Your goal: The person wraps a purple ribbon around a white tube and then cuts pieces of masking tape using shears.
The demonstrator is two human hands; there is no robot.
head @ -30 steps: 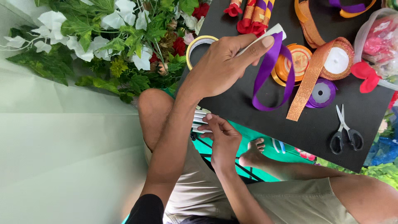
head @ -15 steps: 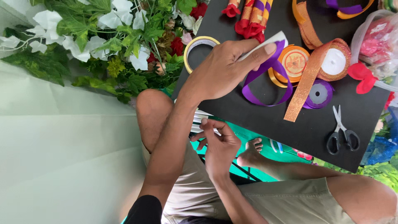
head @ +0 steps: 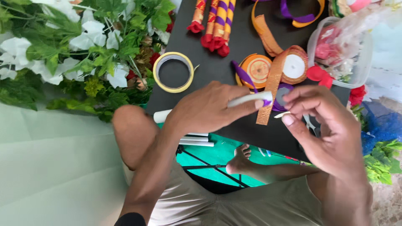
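Note:
My left hand (head: 205, 109) grips a thin white stick (head: 250, 99) held level over the black board (head: 234, 42). A purple ribbon (head: 244, 76) runs from the stick's right tip back toward the spools. My right hand (head: 324, 129) is raised just right of that tip, thumb and forefinger pinching a small pale strip (head: 282, 114), possibly tape. An orange glitter ribbon (head: 274, 86) hangs from its spool (head: 294, 65) just behind both hands.
A yellow tape roll (head: 173, 72), an orange spool (head: 257, 69) and several ribbon-wrapped sticks (head: 217, 25) lie on the board. A plastic tub (head: 347, 50) stands at right, fake flowers and leaves (head: 75, 50) at left. More white sticks (head: 197, 140) lie by my knee; scissors (head: 310, 123) are mostly hidden.
My right hand rose from my lap to the stick's tip, now pinching a small strip. My left hand drew the stick and purple ribbon back toward me.

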